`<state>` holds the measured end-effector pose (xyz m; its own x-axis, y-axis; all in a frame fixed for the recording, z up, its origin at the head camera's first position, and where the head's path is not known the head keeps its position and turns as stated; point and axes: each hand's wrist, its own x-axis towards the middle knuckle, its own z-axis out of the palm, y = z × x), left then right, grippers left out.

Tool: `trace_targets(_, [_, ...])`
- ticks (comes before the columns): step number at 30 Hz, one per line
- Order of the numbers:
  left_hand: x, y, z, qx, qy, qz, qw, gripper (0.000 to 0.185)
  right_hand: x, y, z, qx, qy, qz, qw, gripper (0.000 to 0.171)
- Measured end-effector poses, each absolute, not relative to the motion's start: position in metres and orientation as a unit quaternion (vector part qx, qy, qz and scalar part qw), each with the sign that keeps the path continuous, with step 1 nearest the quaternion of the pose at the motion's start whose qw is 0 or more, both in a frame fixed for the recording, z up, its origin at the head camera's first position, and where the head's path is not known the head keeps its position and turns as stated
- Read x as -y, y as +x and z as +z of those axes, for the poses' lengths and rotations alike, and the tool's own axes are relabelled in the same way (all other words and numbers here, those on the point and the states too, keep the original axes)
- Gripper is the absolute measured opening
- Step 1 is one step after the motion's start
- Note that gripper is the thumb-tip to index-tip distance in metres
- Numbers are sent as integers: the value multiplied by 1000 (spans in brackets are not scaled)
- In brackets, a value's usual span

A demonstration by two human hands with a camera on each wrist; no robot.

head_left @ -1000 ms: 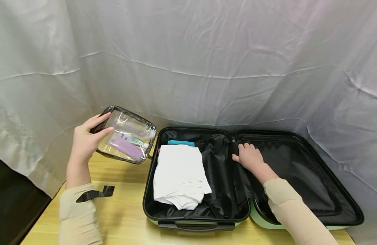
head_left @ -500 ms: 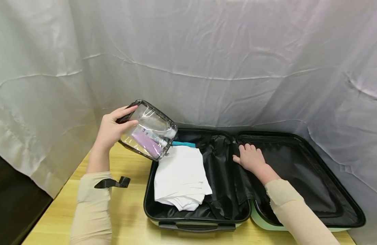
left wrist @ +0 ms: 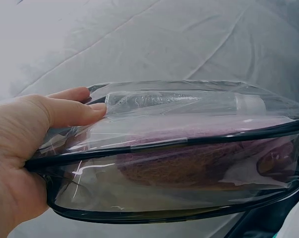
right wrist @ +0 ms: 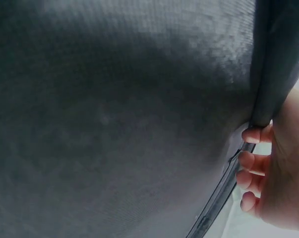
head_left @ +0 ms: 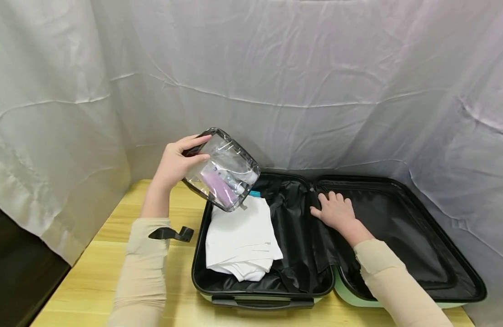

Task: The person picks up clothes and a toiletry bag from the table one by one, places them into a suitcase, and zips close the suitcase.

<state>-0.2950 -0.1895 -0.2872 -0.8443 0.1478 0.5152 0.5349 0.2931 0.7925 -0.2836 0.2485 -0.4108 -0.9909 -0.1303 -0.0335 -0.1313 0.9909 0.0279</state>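
My left hand [head_left: 175,164] pinches one end of a clear toiletry bag [head_left: 231,156] with black piping, the thumb on its clear face. Through the plastic show a purple item [left wrist: 184,153], a tube [head_left: 231,180] and a white-capped clear bottle [left wrist: 159,100]. The bag hangs tilted above the left half of an open suitcase [head_left: 198,272]. Below it lies a folded white cloth stack [head_left: 239,240], partly hidden by the bag. At the suitcase's middle, my right hand [head_left: 335,211] grips the edge of a black fabric flap [right wrist: 114,124]; its thumb is hidden in the right wrist view.
A bit of blue cloth [head_left: 255,194] shows behind the white stack. The suitcase's right half [head_left: 402,240] lies open with black lining. Its carry handle [head_left: 261,303] faces the front of the wooden table [head_left: 100,272]. A grey curtain [head_left: 276,68] hangs behind.
My left hand has carried the toiletry bag rightward, from beside the suitcase to over its left half, tilting it more. The right hand has stayed in place.
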Motion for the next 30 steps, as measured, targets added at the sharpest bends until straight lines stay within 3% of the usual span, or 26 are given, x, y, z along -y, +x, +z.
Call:
trace_targets(19, [112, -315, -285, 775, -297, -546, 117, 47, -257, -281, -411, -998, -49, -7, 27, 68])
trace_targets(30, [91, -321, -303, 794, -304, -523, 62, 48, -252, -280, -413, -998, -56, -14, 20, 67])
